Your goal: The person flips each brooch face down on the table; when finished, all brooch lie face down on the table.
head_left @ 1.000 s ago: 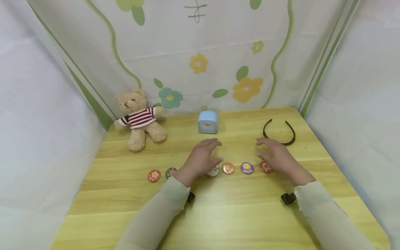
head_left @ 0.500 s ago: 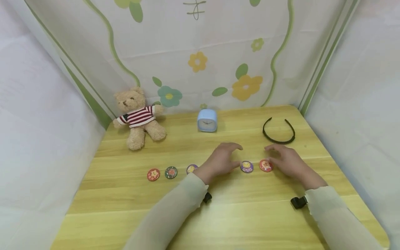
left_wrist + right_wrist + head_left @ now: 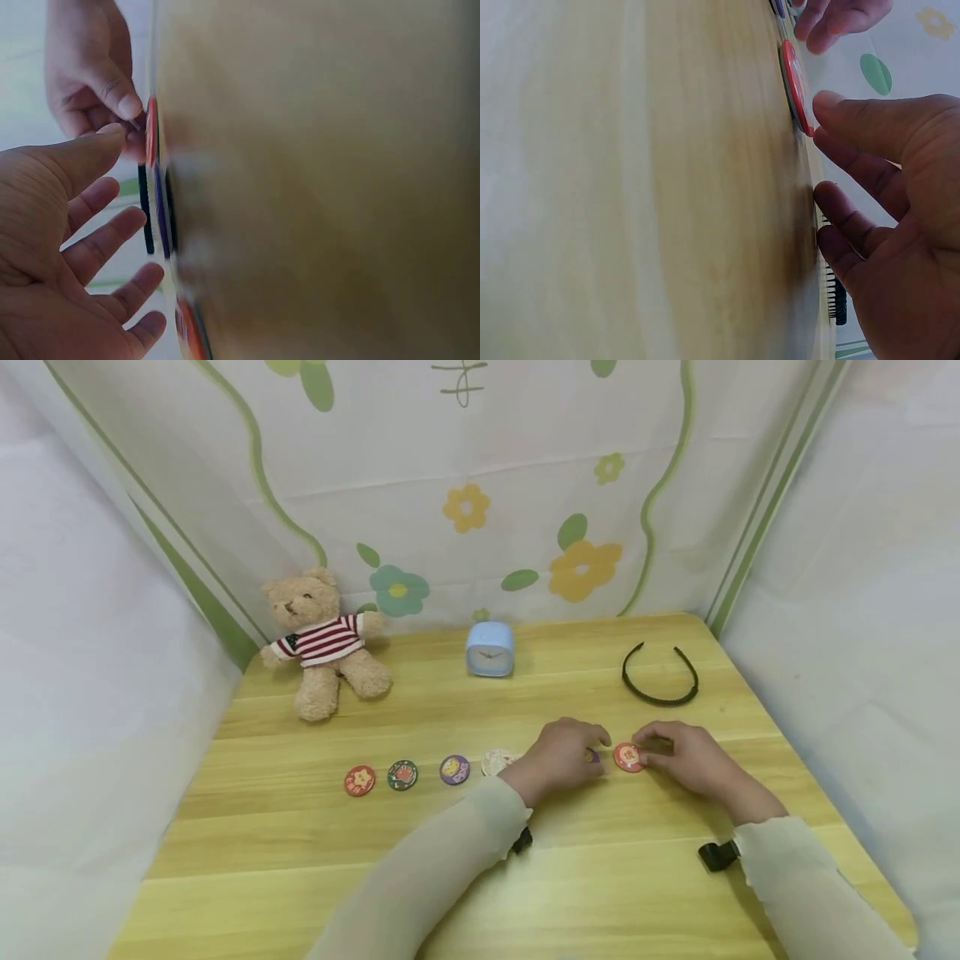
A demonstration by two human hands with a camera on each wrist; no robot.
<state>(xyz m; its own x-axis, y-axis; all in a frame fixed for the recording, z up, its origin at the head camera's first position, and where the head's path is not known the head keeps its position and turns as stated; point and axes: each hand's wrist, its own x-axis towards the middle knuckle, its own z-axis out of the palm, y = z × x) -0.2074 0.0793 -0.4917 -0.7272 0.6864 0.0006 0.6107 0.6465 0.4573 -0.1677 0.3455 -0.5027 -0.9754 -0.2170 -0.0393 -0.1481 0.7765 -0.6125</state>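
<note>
A row of round button badges lies across the table. My right hand (image 3: 693,764) is at the right end, thumb and index finger at the edge of a red badge (image 3: 628,757); a firm pinch is not visible. My left hand (image 3: 562,760) hovers with spread, bent fingers over a purple badge (image 3: 592,756), mostly covering it. In the left wrist view, the purple badge (image 3: 162,217) and an orange-red badge (image 3: 193,330) lie past its fingers. Farther left are a white badge (image 3: 495,762), another purple badge (image 3: 454,769), a green badge (image 3: 402,774) and a red star badge (image 3: 360,781).
A teddy bear (image 3: 324,643) in a striped shirt sits at the back left of the wooden table (image 3: 300,877). A blue clock (image 3: 490,649) stands at the back middle, and a black headband (image 3: 660,697) lies at the back right. A patterned curtain (image 3: 420,460) hangs behind.
My left hand has moved right along the row, uncovering the left purple badge and part of the white one. My right hand shifted right, then its fingertips came to the red badge's edge.
</note>
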